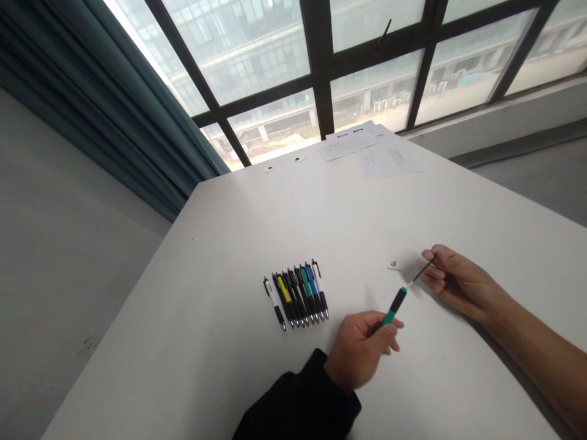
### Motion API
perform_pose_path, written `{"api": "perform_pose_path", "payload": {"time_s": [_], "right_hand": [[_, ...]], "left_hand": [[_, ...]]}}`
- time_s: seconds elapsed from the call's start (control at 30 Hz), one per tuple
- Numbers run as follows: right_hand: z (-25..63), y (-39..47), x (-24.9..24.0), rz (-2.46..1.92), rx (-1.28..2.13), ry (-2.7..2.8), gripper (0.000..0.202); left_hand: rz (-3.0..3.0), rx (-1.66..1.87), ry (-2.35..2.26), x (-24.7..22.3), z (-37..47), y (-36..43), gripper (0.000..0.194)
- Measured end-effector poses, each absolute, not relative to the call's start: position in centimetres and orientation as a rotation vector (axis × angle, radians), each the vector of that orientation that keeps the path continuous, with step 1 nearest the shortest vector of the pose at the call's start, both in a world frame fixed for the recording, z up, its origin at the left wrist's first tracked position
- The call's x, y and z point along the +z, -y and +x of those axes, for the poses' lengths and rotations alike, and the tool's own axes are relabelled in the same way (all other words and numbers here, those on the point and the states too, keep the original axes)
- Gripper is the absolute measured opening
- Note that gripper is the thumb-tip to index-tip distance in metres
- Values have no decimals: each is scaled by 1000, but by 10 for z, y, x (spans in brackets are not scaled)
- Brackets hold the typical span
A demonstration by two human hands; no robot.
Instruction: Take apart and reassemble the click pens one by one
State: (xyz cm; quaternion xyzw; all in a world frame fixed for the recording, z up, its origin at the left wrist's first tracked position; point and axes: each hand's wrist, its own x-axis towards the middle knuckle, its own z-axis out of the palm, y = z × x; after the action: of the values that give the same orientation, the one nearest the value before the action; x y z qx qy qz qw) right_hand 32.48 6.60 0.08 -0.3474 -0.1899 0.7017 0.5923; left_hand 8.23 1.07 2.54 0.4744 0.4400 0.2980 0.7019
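Note:
My left hand (360,348) is closed around a green pen barrel (395,305) with a black grip, its front end tilted up to the right. Between the thumb and fingertips of my right hand (454,275) is a thin dark ink refill (422,269). Its lighter lower end meets the barrel's opening; whether it sits inside I cannot tell. Just beyond the barrel, a small metallic pen tip (393,264) and a thin piece like a spring (394,269) lie on the table.
Left of my hands, several click pens (300,296) with black, white, yellow, green and blue barrels lie side by side on the white table (238,214). Paper sheets (387,160) are at the far edge, by the window (321,67). A blue curtain (110,85) hangs at the left.

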Motion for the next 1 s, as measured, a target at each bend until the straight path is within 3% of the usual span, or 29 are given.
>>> {"api": "perform_pose_path", "payload": {"time_s": [0.53,0.73,1.0], "right_hand": [[324,-64,7,-921,1537,651,27],[317,-58,3,-900,1551,899,22],[302,-51,4,-908,1601,1089,19]], "left_hand": [[1225,591,-1017,22,80,-7,33],[1265,592,-992,18,80,-5,47],[1302,578,-907,17,79,-5,47]]}}
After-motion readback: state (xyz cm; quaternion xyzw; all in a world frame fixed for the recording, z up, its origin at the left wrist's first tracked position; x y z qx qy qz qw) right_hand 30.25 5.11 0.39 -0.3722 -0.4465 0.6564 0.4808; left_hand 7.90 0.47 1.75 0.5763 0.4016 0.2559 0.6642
